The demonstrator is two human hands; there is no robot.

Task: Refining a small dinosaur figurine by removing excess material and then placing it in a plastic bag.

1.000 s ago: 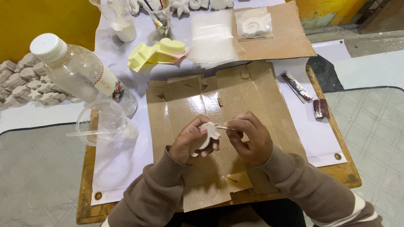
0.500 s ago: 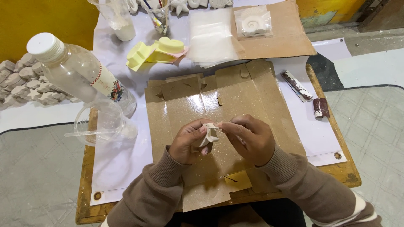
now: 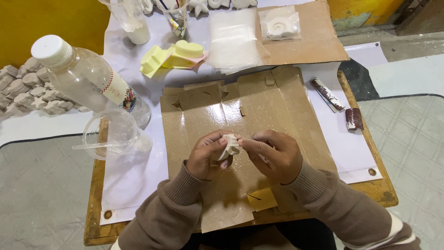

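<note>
While both hands (image 3: 245,155) pinch it, white cast piece (image 3: 229,145) hovers over cardboard (image 3: 259,106).

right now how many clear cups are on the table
2: one cup left of the cardboard, with a stick across it; one cup at the top edge holding tools. Others may be cut off above.

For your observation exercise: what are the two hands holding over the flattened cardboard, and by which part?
The left hand pinches a small white cast piece by its lower edge. The right hand touches its right side with its fingertips; any tool cannot be told.
</note>
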